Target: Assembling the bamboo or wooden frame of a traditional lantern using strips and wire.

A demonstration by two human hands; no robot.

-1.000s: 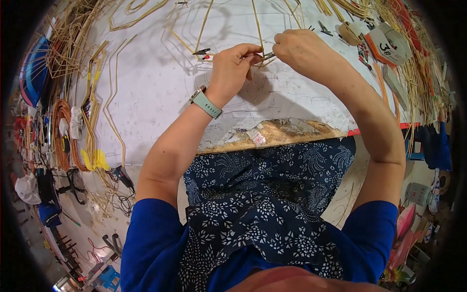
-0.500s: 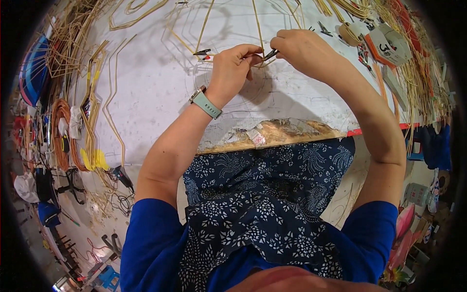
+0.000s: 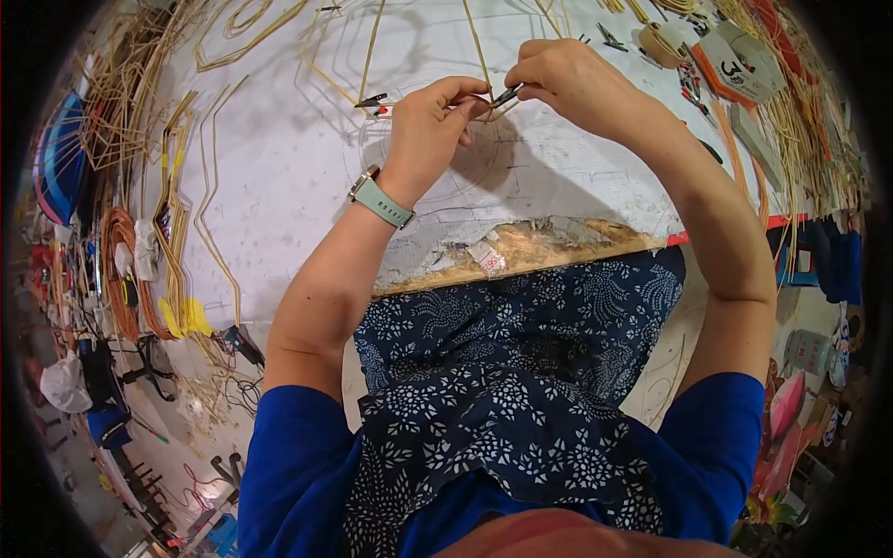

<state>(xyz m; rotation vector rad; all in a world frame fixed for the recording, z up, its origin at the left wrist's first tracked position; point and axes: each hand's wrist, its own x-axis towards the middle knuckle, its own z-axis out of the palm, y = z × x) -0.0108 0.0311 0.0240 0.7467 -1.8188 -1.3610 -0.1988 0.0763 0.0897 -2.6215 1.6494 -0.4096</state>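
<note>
A frame of thin bamboo strips [image 3: 477, 48] stands over the white worktable at the far middle. With thumb and fingertips, my left hand [image 3: 426, 130] pinches the frame where an upright strip meets the bottom strips. From the right, my right hand [image 3: 572, 88] grips a small black spring clip [image 3: 506, 96], its jaws at that same joint. Fingers partly hide the joint, so I cannot tell how firmly the clip bites. Another black clip [image 3: 373, 99], with a red tip beside it, sits on the frame's corner left of my left hand.
Bent bamboo strips [image 3: 206, 186] lie along the table's left side, near an orange coil [image 3: 119, 270]. At the far right are a white-and-orange box [image 3: 739, 74], a tape roll [image 3: 659, 45] and loose clips [image 3: 611, 39]. The table's near edge [image 3: 539, 244] is torn, with bare wood showing.
The view has shifted slightly, so the table and frame sit a little further left. Both hands stay at the same joint, and the right still grips the clip there.
</note>
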